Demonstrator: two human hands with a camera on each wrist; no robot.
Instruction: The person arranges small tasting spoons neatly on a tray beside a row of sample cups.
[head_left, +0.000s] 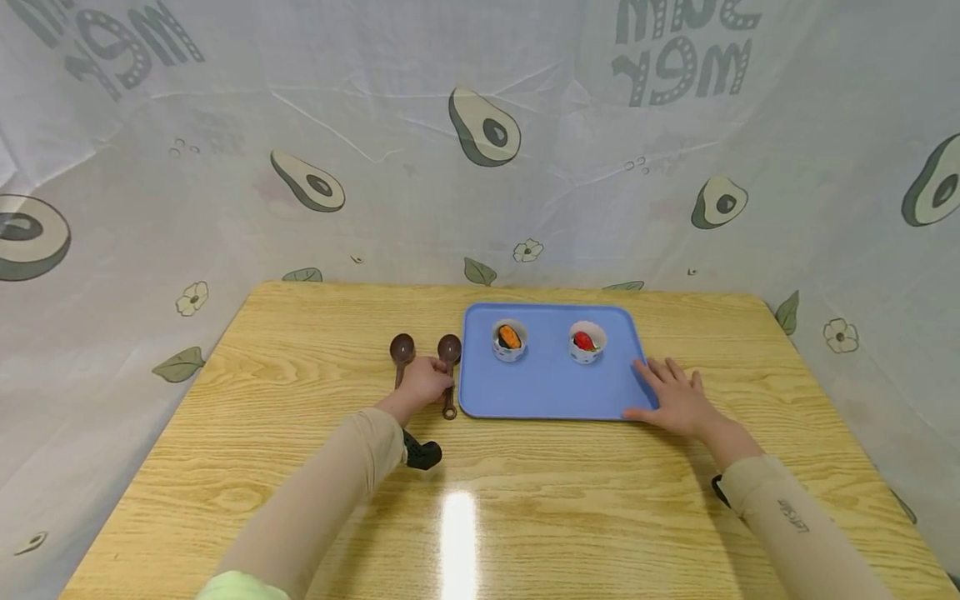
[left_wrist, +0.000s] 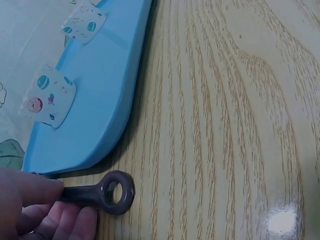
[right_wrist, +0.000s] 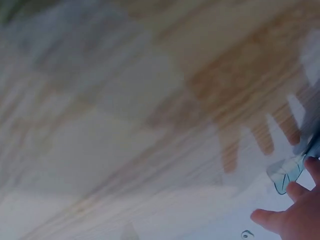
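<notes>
My left hand [head_left: 426, 382] pinches the handle of a brown spoon [head_left: 449, 348] beside the left edge of a blue tray [head_left: 551, 400]. In the left wrist view the ring end of that spoon's handle [left_wrist: 119, 192] sticks out past the thumb. A second brown spoon [head_left: 402, 348] lies just left, its handle partly hidden by the hand. At the tray's right edge, my right hand [head_left: 678, 402] spreads its fingers, thumb near the front corner. On the tray stand a paper cup [head_left: 509, 353] with an orange-topped piece and another cup [head_left: 585, 354] holding a red piece.
The wooden table [head_left: 570, 492] reaches back to a pale cloth [head_left: 405, 200] printed with avocados, which also hangs at both sides. A light glare lies on the table's front part. The right wrist view is blurred, with fingers [right_wrist: 270, 219] at its lower right.
</notes>
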